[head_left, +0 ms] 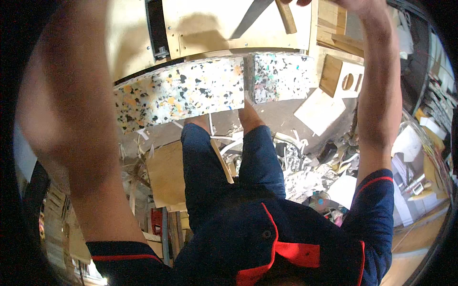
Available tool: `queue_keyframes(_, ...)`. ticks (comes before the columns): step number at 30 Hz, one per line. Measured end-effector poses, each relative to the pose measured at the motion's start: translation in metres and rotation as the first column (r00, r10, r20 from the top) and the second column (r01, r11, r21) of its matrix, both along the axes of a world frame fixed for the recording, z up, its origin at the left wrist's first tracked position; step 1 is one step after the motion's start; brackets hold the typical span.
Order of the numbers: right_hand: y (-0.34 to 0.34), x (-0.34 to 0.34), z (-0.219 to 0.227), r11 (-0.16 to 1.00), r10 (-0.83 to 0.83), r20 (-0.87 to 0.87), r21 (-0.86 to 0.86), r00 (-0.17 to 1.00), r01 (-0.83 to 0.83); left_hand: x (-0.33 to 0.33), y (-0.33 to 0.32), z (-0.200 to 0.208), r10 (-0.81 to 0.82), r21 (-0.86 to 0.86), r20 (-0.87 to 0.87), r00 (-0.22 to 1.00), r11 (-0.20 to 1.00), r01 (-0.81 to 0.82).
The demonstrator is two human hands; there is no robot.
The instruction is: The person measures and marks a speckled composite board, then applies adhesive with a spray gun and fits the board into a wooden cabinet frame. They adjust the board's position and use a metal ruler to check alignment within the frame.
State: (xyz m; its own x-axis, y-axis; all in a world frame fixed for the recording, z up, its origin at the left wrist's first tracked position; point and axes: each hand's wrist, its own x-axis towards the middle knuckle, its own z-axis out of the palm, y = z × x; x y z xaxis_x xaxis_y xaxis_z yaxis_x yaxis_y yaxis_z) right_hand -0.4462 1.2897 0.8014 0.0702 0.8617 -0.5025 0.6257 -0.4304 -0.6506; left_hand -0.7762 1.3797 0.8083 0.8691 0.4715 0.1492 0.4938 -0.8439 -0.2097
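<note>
My right fingers (303, 2) beside wooden strip (287, 19), pale surface (205, 31) beneath | grip: can't tell | my left fingers: out of view

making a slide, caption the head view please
Right hand, partly out of frame, near a pale wooden panel beyond two speckled blocks

The top edge cuts off the right hand (355, 4), leaving little more than a few fingertips (303, 2), and whether it grips the wooden strip (287, 18), also cropped there, cannot be told. The left forearm (90, 143) is blurred, its hand out of frame; it hides the speckled block's (186, 90) left end. The floor scraps (305, 167) are too jumbled to make out singly.
</note>
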Motion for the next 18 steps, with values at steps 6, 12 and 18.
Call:
queue_keyframes(6,-0.093,-0.015,-0.026,0.887,-0.316,-0.332,0.229,0.889,0.401,0.040,-0.030,-0.103,0.015,-0.427,0.222,0.975,0.901,0.083)
queue_keyframes(12,-0.167,-0.073,-0.017,0.503,-0.862,-0.006,0.118,0.507,0.856,0.049,-0.103,-0.229,0.163,-0.895,-0.018,0.987,0.437,-0.089)
queue_keyframes(18,-0.190,-0.143,-0.037,0.312,-0.950,0.041,0.202,0.310,0.928,0.040,-0.134,-0.279,0.166,-0.882,0.098,0.981,0.470,0.008)
